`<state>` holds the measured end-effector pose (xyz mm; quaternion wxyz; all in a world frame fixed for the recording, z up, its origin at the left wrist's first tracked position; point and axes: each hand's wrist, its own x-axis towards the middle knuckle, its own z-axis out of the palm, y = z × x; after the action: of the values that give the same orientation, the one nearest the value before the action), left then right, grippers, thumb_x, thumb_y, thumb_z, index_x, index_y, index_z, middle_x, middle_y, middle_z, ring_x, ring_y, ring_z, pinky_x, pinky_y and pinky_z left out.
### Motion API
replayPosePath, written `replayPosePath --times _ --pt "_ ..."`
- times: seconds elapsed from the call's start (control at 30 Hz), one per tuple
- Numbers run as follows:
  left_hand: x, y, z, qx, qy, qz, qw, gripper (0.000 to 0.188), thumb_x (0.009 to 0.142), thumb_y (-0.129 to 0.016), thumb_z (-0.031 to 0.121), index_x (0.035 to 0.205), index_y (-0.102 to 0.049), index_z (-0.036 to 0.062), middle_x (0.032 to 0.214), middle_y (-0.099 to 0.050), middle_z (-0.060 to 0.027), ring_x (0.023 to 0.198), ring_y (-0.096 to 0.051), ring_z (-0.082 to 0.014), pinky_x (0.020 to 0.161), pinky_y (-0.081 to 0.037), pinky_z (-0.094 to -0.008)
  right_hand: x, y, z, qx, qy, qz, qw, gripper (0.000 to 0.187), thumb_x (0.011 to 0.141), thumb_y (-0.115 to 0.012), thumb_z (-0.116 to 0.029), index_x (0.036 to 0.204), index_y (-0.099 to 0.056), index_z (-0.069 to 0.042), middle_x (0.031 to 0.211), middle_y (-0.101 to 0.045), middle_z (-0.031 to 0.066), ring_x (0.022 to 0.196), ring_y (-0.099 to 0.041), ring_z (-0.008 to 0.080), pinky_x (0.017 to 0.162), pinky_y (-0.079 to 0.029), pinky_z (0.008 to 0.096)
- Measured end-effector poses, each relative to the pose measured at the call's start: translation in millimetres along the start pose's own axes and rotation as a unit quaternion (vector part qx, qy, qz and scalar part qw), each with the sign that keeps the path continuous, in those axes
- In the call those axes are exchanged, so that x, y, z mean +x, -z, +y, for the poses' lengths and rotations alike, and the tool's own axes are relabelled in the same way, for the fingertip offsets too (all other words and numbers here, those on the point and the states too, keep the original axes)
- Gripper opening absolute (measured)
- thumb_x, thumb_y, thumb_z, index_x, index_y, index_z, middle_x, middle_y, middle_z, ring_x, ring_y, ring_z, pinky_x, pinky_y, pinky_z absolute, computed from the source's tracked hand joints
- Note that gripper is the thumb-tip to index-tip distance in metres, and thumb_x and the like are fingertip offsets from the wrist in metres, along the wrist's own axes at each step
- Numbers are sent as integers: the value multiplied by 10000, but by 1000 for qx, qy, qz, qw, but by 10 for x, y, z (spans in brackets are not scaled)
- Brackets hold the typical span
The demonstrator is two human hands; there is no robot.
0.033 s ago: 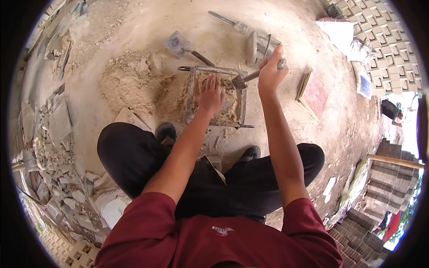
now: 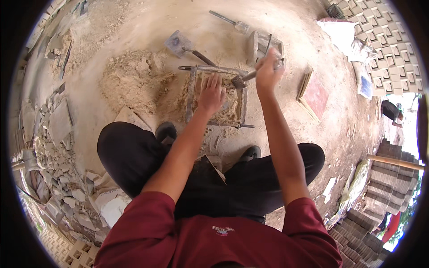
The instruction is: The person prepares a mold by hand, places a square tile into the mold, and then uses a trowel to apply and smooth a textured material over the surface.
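Note:
A rectangular mould frame (image 2: 192, 91), grey and dusty, lies on the ground in front of my feet with tan sandy material (image 2: 230, 96) inside it. My left hand (image 2: 211, 94) presses flat onto that material, fingers stretched out. Beyond the frame's right side, my right hand (image 2: 267, 76) is closed round the handle of a short hammer-like tool (image 2: 239, 82). Its dark, blocky metal head is at the frame's right edge; whether it touches cannot be told. Motion blurs the fingers of this hand.
A trowel (image 2: 179, 44) lies past the frame, with another long-handled tool (image 2: 241, 27) farther off. Beside my right hand stands a second small mould (image 2: 258, 47). Loose sand (image 2: 138, 76) is heaped left; a reddish board stack (image 2: 313, 96) lies right. Stone rubble (image 2: 67, 178) covers the far left.
My right hand has shifted slightly left and is now blurred, with the tool's handle moving along. My left hand stays in place on the material.

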<state>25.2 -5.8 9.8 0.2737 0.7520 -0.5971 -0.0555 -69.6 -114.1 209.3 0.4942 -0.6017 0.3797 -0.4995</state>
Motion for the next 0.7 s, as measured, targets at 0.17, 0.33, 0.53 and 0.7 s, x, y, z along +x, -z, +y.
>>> replayPosePath --times 0.17,0.33,0.53,0.7 --pt "214 82 -258 -102 -66 -34 992 546 953 -416 321 1377 -455 -20 1375 -502 -206 1341 -409 -354 1154 -272 -448 272 -95 91 87 122 -140 979 454 980 -416 -118 533 -334 -131 476 -334 -26 417 -276 94 417 -212 294" --pt "13 182 -443 -180 38 40 982 510 980 -392 319 1394 -450 28 1399 -486 -173 1337 -408 -363 1148 -278 -457 299 -269 18 102 39 -228 968 409 939 -459 -118 544 -359 -89 487 -328 -5 438 -266 105 458 -228 299" --pt "-89 119 -565 -113 273 263 919 498 1033 -296 351 1361 -471 20 1398 -456 -235 1274 -471 -355 1047 -393 -458 200 -528 37 93 2 -281 955 367 932 -453 -82 574 -367 -85 505 -312 -15 449 -280 110 476 -230 296" --pt "-12 287 -570 -191 418 64 886 573 1037 -243 381 1053 -627 -45 966 -644 -269 895 -618 -432 803 -493 -519 -18 -763 -119 19 -48 -265 963 398 900 -415 -20 515 -344 -93 489 -352 -7 431 -296 101 437 -240 298"
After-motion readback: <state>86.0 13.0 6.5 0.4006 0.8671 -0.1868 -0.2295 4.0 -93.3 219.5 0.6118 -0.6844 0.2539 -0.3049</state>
